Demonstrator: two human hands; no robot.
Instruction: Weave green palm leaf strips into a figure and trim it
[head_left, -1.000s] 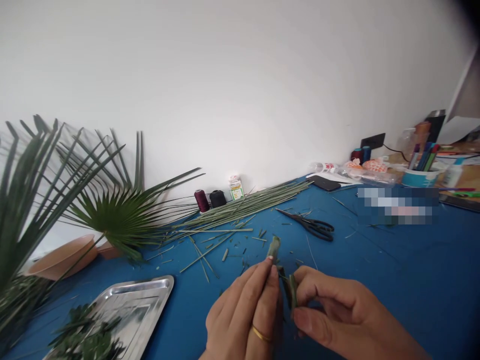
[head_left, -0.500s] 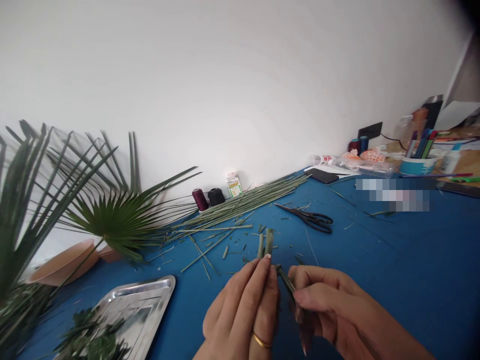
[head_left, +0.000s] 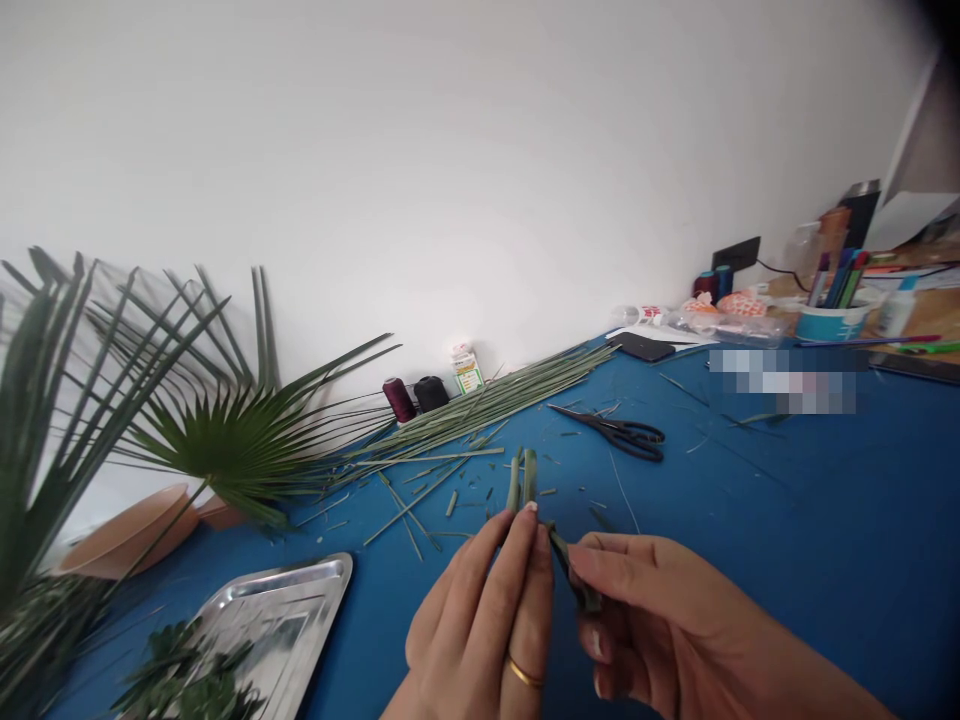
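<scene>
Over the front of the blue table, my left hand [head_left: 484, 615] is closed on green palm leaf strips [head_left: 530, 475], and two of their ends stick up past the fingertips. A gold ring is on one of its fingers. Just to the right, my right hand [head_left: 660, 610] pinches a folded, darker length of leaf strip [head_left: 564, 560] between thumb and fingers. That strip runs from the left fingertips to the right hand; its lower part is hidden by the fingers. Black scissors [head_left: 619, 432] lie beyond the hands, with leaf scraps [head_left: 452, 502] scattered nearby.
A metal tray [head_left: 330, 590] with green leaf pieces [head_left: 191, 675] sits at the front left. Behind it are a fan palm leaf [head_left: 217, 440] and a pinkish bowl [head_left: 127, 535]. Long strips [head_left: 480, 405], thread spools [head_left: 399, 400] and a phone [head_left: 641, 346] line the wall.
My right hand has shifted slightly left and its thumb now presses higher on the dark strip, nearer the left fingertips. The left hand keeps its hold, almost unmoved.
</scene>
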